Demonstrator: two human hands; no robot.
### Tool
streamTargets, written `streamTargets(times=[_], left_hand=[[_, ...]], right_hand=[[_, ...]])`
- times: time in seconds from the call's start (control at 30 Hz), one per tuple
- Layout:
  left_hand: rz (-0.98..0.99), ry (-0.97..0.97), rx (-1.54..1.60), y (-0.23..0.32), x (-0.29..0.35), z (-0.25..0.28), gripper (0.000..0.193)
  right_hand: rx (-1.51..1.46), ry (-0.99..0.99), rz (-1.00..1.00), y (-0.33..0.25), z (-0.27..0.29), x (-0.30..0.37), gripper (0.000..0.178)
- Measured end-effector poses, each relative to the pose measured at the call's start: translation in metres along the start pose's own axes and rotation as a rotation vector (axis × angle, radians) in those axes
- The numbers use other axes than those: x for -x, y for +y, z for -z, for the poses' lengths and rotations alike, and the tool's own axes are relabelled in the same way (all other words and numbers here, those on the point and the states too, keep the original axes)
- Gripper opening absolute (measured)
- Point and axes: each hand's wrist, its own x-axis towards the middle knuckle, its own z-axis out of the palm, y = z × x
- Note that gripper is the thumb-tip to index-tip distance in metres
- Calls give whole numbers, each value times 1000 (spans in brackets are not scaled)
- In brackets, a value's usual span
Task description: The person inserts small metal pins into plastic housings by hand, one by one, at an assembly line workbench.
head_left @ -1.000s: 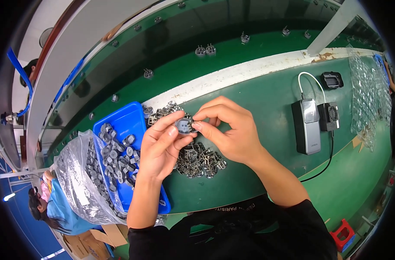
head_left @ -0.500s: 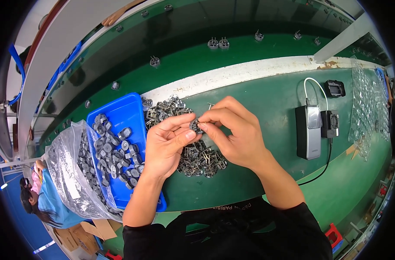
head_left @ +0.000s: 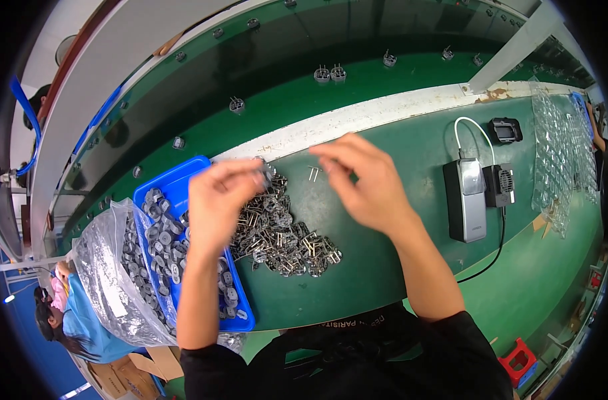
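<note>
The left hand (head_left: 214, 203), grip unclear, partly hides the blue tray (head_left: 184, 176). The right hand (head_left: 367, 183), unclenched, has drawn away.

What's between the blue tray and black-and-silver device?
Head view: beside the blue tray, a heap of pronged parts, small metal pins; then green tabletop with the right hand over it, before the black-and-silver device.

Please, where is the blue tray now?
In the head view, the blue tray is on the left, between the clear plastic bag and the pile of metal-pronged parts, partly behind the left forearm.
</note>
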Motion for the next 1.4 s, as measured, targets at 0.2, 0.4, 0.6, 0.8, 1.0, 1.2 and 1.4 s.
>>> streamTargets(times=[0.2,0.4,0.6,0.8,1.0,1.2,1.4], left_hand=[[-37,133,-396,-9,-99,48,24],[-19,154,-519,-49,-138,77,22],[-58,346,-492,-38,-132,120,23],[-18,204,-808,-47,-120,143,47],[-15,243,-710,-33,-103,116,37],[-156,157,284,-22,-16,73,45],[-225,205,-16,-32,25,42,39]], right_hand=[[363,-105,44,22,-10,8,22],[459,-124,112,30,-22,13,24],[317,-62,71,17,-22,10,22],[311,-105,57,13,-21,12,28],[231,-101,64,25,-28,16,13],[275,-39,149,10,-35,21,12],[189,-71,191,1,-36,21,11]])
